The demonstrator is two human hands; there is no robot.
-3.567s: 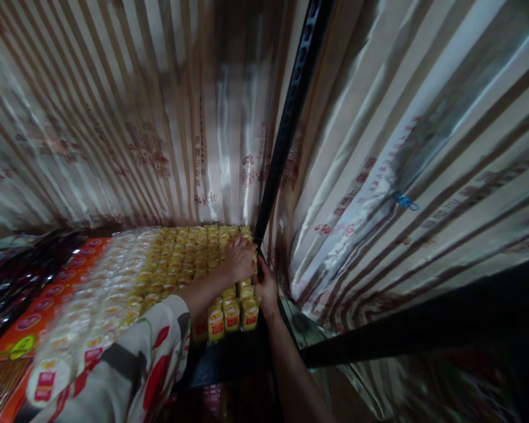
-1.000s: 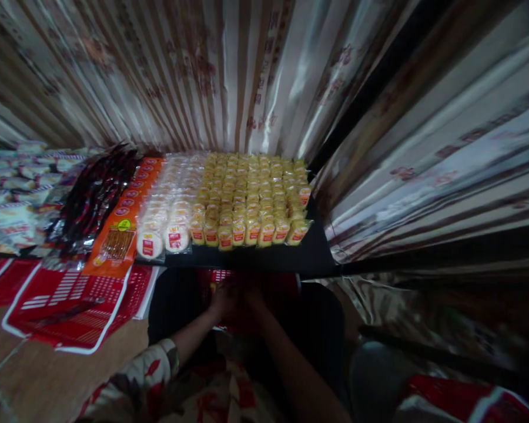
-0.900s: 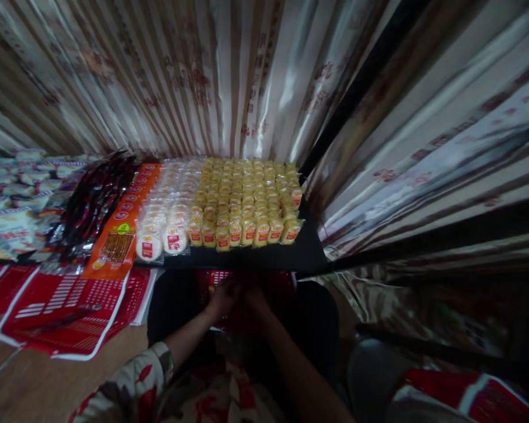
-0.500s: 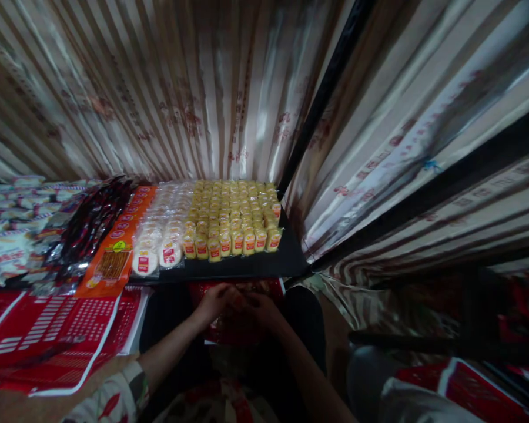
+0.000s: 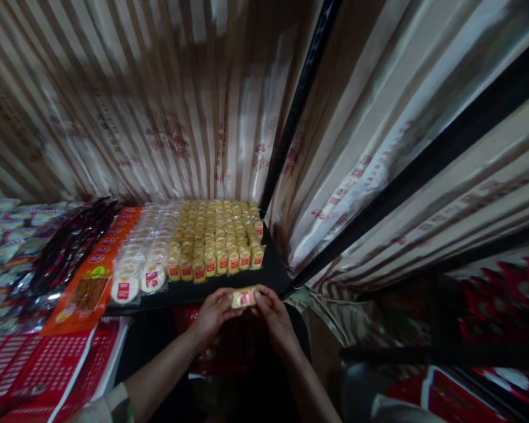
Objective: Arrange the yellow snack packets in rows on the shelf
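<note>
Between both hands, just in front of the black shelf's (image 5: 154, 298) front edge, is a small yellow wrapped snack cake (image 5: 243, 298) with a red and white label. My left hand (image 5: 214, 311) grips its left end with the fingers closed. At its right end my right hand (image 5: 271, 311) pinches it. Behind them stand rows of similar yellow wrapped snack cakes (image 5: 221, 261), labels facing me. Beneath the hands, a shiny red package (image 5: 229, 352) rests on my dark-clothed lap, largely in shadow.
Left of the cakes lie round white wrapped crackers (image 5: 153, 277), an orange snack packet (image 5: 86, 296) and dark glossy packets (image 5: 70, 247). A red plastic basket (image 5: 30, 358) sits lower left. A black post (image 5: 297, 100) rises behind the shelf before striped sheeting. Red packages (image 5: 506, 305) are at far right.
Both hands have risen from the red package on my lap to the shelf edge, and the yellow snack cake now shows between them. The camera view has shifted.
</note>
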